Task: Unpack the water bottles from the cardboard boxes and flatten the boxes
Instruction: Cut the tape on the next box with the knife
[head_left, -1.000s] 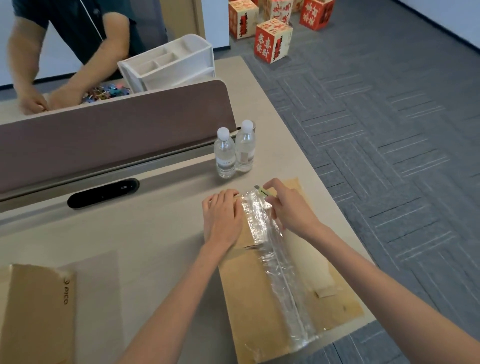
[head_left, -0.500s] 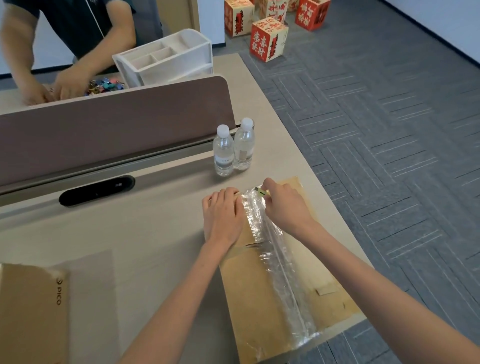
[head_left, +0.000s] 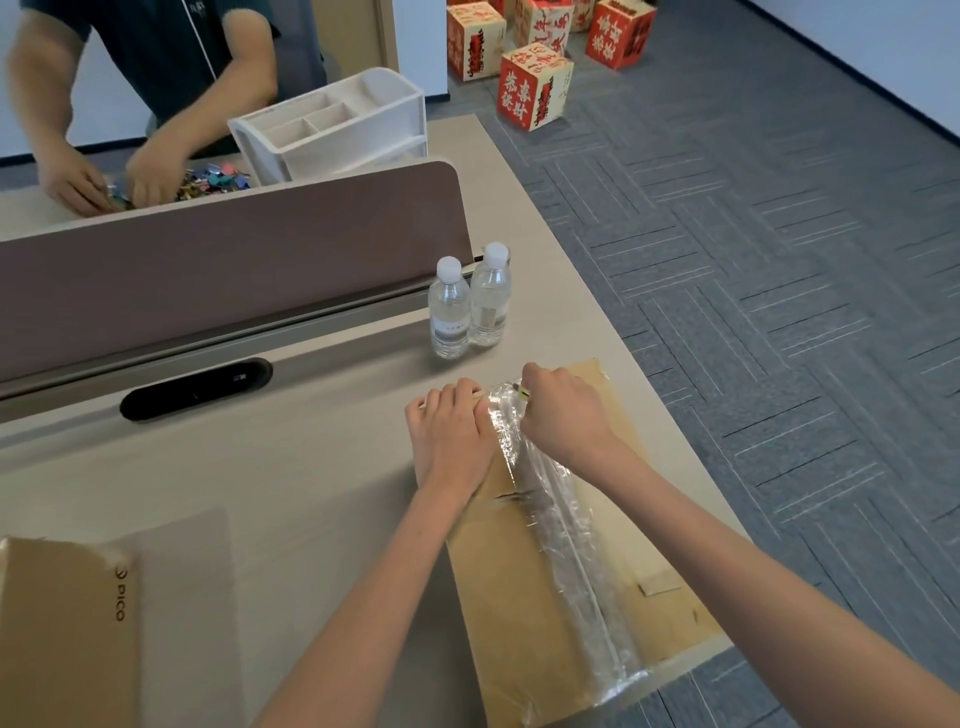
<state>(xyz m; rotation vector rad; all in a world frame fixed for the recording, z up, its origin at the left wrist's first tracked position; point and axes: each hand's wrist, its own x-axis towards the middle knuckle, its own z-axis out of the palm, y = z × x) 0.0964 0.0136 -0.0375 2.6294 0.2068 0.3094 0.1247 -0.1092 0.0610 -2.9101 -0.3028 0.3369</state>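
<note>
A closed cardboard box (head_left: 524, 582) lies at the table's right edge, with a strip of clear tape (head_left: 566, 540) along its middle seam. My left hand (head_left: 451, 441) presses flat on the box's far left part. My right hand (head_left: 563, 415) grips a small cutter with a yellow-green body (head_left: 523, 391) at the far end of the tape. Two clear water bottles (head_left: 470, 306) with white caps stand upright side by side just beyond the box.
A brown desk divider (head_left: 223, 260) runs across the table, with a black oval slot (head_left: 195, 388) before it. Another cardboard box (head_left: 62, 634) sits at the near left. Behind the divider a person handles small colourful items beside a white organiser (head_left: 332, 130). Red boxes (head_left: 535, 85) stand on the carpet.
Both hands stay at the far end of the taped seam; the right hand has shifted slightly with the cutter. The person behind the divider moved their hands together.
</note>
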